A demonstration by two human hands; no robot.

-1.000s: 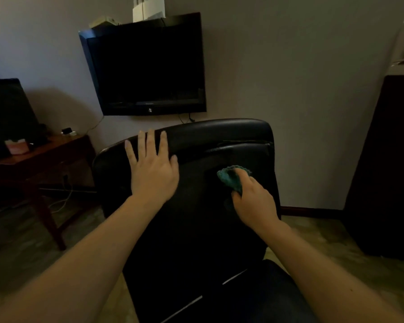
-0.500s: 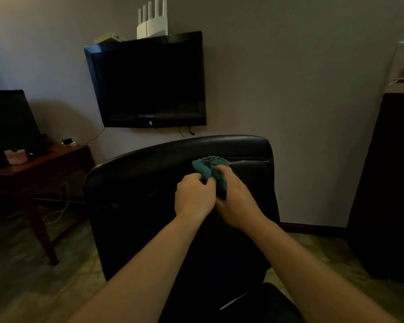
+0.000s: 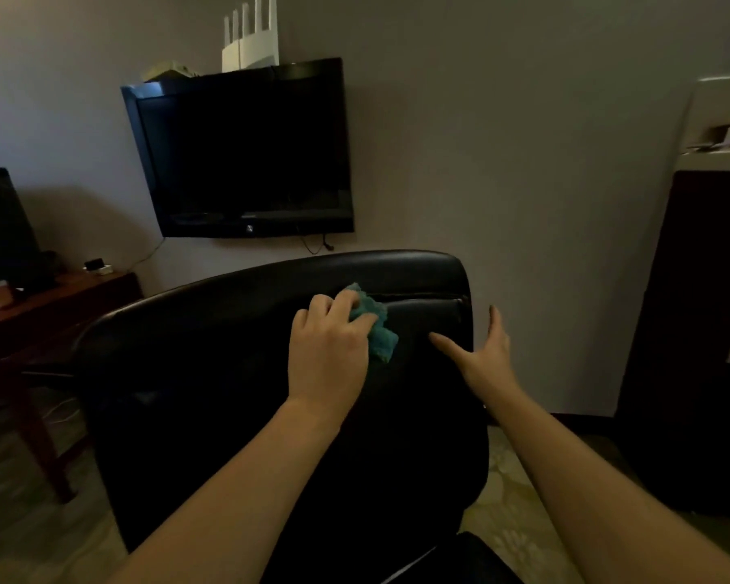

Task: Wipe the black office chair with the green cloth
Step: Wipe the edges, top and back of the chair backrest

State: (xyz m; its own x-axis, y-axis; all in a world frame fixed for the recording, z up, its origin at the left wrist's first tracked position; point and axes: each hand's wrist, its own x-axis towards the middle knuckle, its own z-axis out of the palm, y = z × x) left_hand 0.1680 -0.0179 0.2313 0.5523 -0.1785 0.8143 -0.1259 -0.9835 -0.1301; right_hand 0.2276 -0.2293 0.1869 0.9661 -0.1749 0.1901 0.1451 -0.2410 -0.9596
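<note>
The black office chair (image 3: 211, 373) fills the middle of the view, its padded backrest facing me. My left hand (image 3: 329, 356) grips the bunched green cloth (image 3: 376, 326) and presses it against the upper backrest, just below the top cushion. My right hand (image 3: 481, 356) is open with fingers spread at the backrest's right edge, holding nothing. Part of the cloth is hidden under my left fingers.
A dark wall-mounted television (image 3: 245, 158) hangs behind the chair with a white router (image 3: 251, 40) on top. A wooden desk (image 3: 39, 305) stands at the left. A dark cabinet (image 3: 700, 330) stands at the right. Patterned floor (image 3: 515, 499) shows beside the chair.
The cloth has passed from my right hand to my left hand. My right hand let go and moved right to the backrest's edge, now open.
</note>
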